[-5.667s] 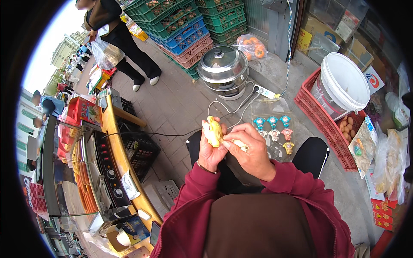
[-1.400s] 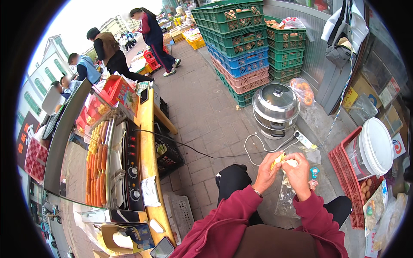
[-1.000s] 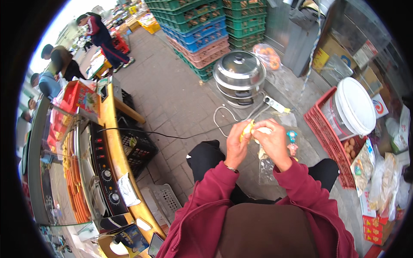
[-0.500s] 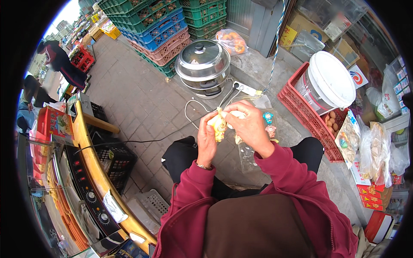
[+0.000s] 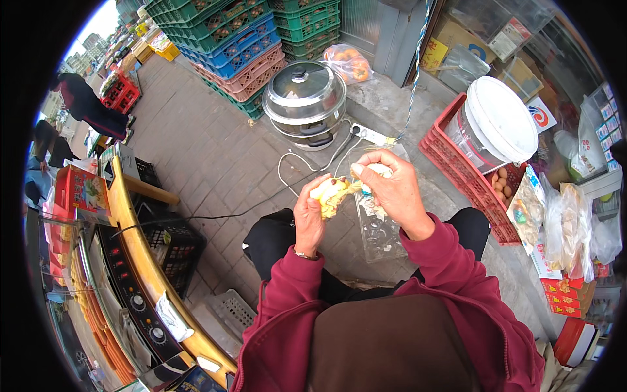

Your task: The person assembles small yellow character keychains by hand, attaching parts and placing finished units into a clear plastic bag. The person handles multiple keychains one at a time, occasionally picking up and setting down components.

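My left hand is closed around a small, lumpy yellow object with darker markings; its exact kind I cannot make out. A thin yellow end stretches from it toward my right hand, whose thumb and forefinger pinch its tip. Something white shows in the curl of the right fingers, partly hidden. Below the hands, between my knees, lies a clear plastic tray with moulded hollows. My right hand covers part of that tray, and a bit of blue shows beside the fingers.
Ahead stands a lidded steel pot beside a white power strip and loose cables. Red crate with eggs and a white bucket are at right. At left runs a wooden-edged counter with a grill. Stacked crates rise behind.
My right hand has moved right, away from the left, drawing out the yellow object's end between them. Small coloured figures on the tray, visible earlier, are now mostly covered by the right hand.
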A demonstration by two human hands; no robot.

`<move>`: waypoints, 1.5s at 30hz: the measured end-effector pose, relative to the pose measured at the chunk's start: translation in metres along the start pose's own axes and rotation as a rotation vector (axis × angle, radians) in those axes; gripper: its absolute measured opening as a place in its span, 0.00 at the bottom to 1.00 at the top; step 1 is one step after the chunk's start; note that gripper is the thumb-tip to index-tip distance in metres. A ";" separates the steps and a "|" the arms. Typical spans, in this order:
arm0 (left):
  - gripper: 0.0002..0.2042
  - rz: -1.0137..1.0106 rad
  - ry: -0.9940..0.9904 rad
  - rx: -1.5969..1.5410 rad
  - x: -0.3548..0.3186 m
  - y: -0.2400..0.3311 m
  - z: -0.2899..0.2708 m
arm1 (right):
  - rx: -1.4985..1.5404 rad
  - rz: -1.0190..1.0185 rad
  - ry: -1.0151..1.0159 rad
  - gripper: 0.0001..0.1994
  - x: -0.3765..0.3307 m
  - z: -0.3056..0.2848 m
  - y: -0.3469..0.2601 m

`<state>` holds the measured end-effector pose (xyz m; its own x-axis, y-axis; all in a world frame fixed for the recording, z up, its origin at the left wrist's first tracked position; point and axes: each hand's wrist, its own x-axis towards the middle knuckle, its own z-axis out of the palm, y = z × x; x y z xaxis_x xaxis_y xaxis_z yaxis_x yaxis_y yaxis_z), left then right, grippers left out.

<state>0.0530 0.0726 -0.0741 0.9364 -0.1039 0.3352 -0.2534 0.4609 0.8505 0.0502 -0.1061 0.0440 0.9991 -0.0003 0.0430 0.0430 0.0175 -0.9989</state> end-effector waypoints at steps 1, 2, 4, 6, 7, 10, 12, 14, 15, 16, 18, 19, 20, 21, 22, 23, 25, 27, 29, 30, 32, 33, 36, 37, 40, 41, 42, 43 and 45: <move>0.34 -0.024 -0.022 -0.081 0.000 0.000 0.000 | 0.037 0.022 0.005 0.06 -0.002 0.004 0.000; 0.34 -0.037 -0.029 -0.102 0.000 0.000 0.001 | 0.042 0.049 0.028 0.07 -0.004 0.008 0.001; 0.34 -0.069 -0.030 -0.171 -0.002 0.000 0.002 | 0.090 0.034 0.023 0.09 -0.005 0.019 0.002; 0.33 -0.128 -0.008 -0.238 -0.003 0.000 0.003 | -0.181 -0.257 0.080 0.08 -0.006 0.032 0.005; 0.33 -0.162 0.024 -0.293 -0.004 0.000 0.004 | -0.335 -0.427 0.110 0.08 -0.008 0.036 0.007; 0.32 -0.215 0.057 -0.341 -0.005 -0.001 0.005 | -0.610 -0.654 0.131 0.08 -0.015 0.036 0.013; 0.31 -0.199 0.006 -0.339 -0.005 0.001 0.003 | -0.560 -0.577 0.043 0.08 -0.021 0.023 0.015; 0.33 -0.206 0.032 -0.308 -0.004 0.003 0.002 | -0.507 -0.461 -0.044 0.06 -0.023 0.004 0.014; 0.33 -0.196 0.044 -0.316 -0.003 0.005 0.001 | -0.498 -0.382 -0.094 0.05 -0.023 -0.007 0.012; 0.34 -0.186 0.056 -0.325 -0.003 0.006 0.002 | -0.488 -0.303 -0.143 0.05 -0.022 -0.017 0.009; 0.36 -0.216 0.000 -0.345 -0.001 0.009 0.000 | -0.389 -0.202 -0.077 0.06 -0.019 -0.026 0.003; 0.36 -0.214 -0.020 -0.313 -0.001 0.010 0.001 | -0.333 -0.201 -0.033 0.06 -0.018 -0.028 -0.001; 0.37 -0.217 -0.033 -0.309 -0.002 0.010 0.002 | -0.285 -0.160 0.029 0.06 -0.017 -0.026 -0.003; 0.37 -0.223 -0.054 -0.301 -0.001 0.010 0.004 | -0.284 -0.239 0.041 0.06 -0.017 -0.020 -0.005; 0.37 -0.233 -0.019 -0.305 -0.002 0.009 0.006 | -0.306 -0.331 0.011 0.06 -0.018 -0.013 -0.005; 0.36 -0.234 0.010 -0.329 -0.001 0.009 0.007 | -0.327 -0.415 0.012 0.07 -0.018 -0.001 -0.004; 0.35 -0.235 0.044 -0.361 -0.002 0.008 0.008 | -0.442 -0.521 -0.031 0.09 -0.019 0.018 0.001; 0.34 -0.223 0.070 -0.406 -0.002 0.007 0.007 | -0.548 -0.655 0.014 0.11 -0.023 0.023 0.005; 0.34 -0.274 0.077 -0.393 -0.002 0.006 0.005 | -0.658 -0.695 -0.005 0.14 -0.027 0.020 0.011; 0.33 -0.297 0.080 -0.417 -0.003 0.005 0.005 | -0.652 -0.671 -0.007 0.14 -0.029 0.015 0.013; 0.33 -0.317 0.109 -0.415 -0.001 0.004 0.003 | -0.655 -0.582 0.001 0.13 -0.033 0.005 0.019; 0.33 -0.304 0.125 -0.430 0.000 0.003 0.003 | -0.626 -0.511 -0.012 0.12 -0.032 0.000 0.021; 0.31 -0.309 0.119 -0.451 0.005 0.005 0.004 | -0.406 -0.264 -0.031 0.11 -0.031 -0.011 0.024; 0.31 -0.338 0.129 -0.449 0.005 0.005 0.005 | -0.288 -0.204 -0.006 0.11 -0.030 -0.012 0.023; 0.30 -0.414 0.162 -0.483 0.005 0.004 0.011 | 0.090 0.009 0.070 0.11 -0.024 -0.005 0.019; 0.30 -0.412 0.129 -0.512 0.006 0.004 0.012 | 0.139 0.026 0.116 0.11 -0.021 0.001 0.018; 0.30 -0.435 0.128 -0.509 0.006 0.003 0.013 | 0.067 -0.079 0.138 0.10 -0.020 0.005 0.015; 0.30 -0.439 0.085 -0.521 0.005 0.003 0.013 | -0.050 -0.228 0.183 0.10 -0.015 0.016 0.016; 0.31 -0.547 0.135 -0.475 0.003 -0.001 0.014 | -0.470 -0.520 0.248 0.12 -0.013 0.031 0.018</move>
<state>0.0528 0.0593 -0.0677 0.9283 -0.3328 -0.1657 0.3622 0.7096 0.6044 0.0383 -0.0749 0.0261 0.8183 -0.1183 0.5626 0.4506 -0.4757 -0.7554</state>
